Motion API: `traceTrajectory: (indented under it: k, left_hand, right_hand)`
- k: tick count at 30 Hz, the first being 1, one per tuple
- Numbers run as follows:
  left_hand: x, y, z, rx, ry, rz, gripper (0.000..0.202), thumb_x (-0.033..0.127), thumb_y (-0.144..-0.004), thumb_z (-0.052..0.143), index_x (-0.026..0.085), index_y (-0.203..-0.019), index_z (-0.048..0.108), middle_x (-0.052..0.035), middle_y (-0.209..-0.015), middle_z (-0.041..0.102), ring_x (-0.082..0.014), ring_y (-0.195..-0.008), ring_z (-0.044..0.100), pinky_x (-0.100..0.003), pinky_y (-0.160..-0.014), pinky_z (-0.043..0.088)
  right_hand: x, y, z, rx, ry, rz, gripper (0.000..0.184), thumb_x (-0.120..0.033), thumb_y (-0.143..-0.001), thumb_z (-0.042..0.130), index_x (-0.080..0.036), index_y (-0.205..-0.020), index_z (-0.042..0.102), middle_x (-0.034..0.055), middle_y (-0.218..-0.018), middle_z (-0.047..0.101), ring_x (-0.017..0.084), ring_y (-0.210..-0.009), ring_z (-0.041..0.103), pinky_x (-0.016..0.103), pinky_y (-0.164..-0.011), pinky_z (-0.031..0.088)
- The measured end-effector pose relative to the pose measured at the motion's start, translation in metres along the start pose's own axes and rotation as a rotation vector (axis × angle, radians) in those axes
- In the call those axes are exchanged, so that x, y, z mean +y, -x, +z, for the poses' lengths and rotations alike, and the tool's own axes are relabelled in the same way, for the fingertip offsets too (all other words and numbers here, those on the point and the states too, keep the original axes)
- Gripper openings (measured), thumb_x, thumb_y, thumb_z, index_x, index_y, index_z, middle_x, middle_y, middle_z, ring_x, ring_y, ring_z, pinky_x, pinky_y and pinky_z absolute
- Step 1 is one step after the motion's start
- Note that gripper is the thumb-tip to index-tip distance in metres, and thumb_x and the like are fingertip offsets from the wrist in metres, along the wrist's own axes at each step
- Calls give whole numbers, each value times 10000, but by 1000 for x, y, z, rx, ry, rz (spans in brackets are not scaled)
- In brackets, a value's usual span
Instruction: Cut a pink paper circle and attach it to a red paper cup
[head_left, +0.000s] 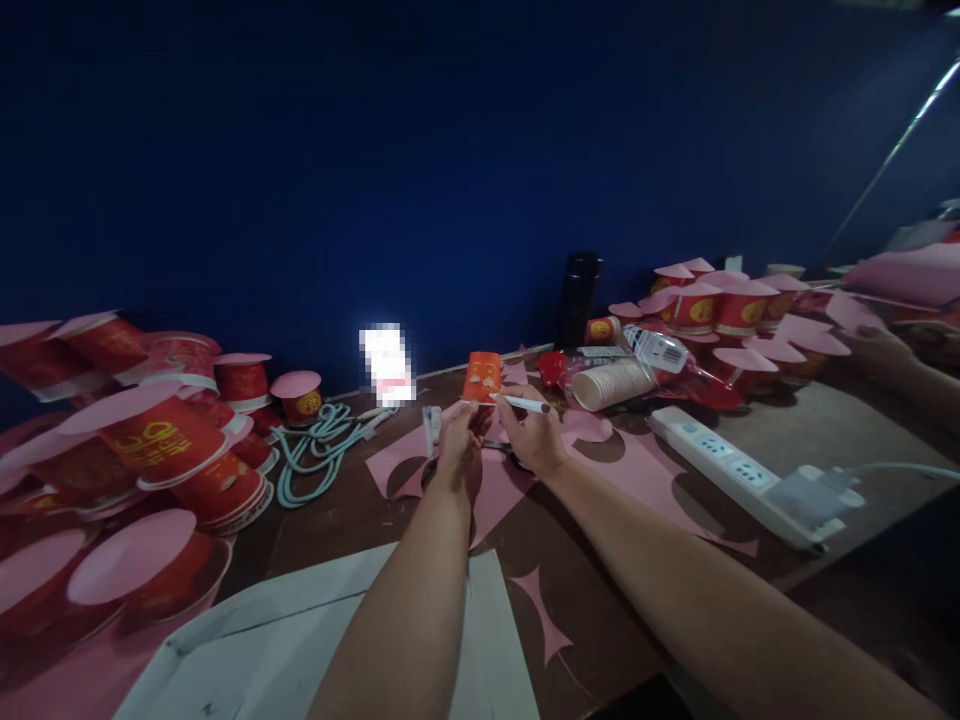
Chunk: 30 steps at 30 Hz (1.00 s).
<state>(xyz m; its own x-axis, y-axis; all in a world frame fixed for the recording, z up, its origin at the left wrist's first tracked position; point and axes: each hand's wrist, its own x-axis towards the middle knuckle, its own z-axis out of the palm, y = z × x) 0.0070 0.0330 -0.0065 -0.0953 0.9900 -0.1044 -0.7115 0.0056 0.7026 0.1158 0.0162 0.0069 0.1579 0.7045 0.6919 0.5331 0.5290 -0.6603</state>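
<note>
Held up over the middle of the table is an orange-red paper cup [481,374], with pale marks on its side. My left hand [459,445] is closed around its lower end. My right hand [538,438] grips a white marker pen [523,404], whose tip points at the cup's side; whether it touches I cannot tell. Dark-handled scissors [513,455] lie partly hidden beneath my right hand. Cut pink paper [501,505] with round holes spreads below both hands. A small white tube or pen [431,428] stands left of my left hand.
Red cups with pink paper discs [161,430] crowd the left; similar cups [742,305] stand back right. A cable [319,460], thermos [579,300], sleeved cup stack [611,385] and power strip [712,455] lie around. Another person's hand [870,345] is at far right.
</note>
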Motion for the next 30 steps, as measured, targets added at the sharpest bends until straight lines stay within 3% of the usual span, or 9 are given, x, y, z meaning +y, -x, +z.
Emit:
traceTrajectory:
  k: [9, 30]
  left_hand:
    - [3, 4, 3, 22, 40, -9, 67, 175, -714, 671, 157, -770, 638, -30, -741, 702, -132, -694, 681, -280, -773, 514]
    - [4, 3, 2, 31, 53, -21, 95, 147, -687, 692, 145, -755, 627, -15, -654, 679, -108, -594, 646, -260, -705, 520]
  right_hand:
    - [-1, -1, -1, -4, 33, -10, 189, -346, -878, 541, -185, -912, 633, 68, -816, 710, 192, -793, 673, 292, -735, 524]
    - [-7, -3, -6, -57, 29, 20, 202, -362, -858, 526, -187, -843, 626, 51, -772, 707, 186, -726, 667, 272, -696, 502]
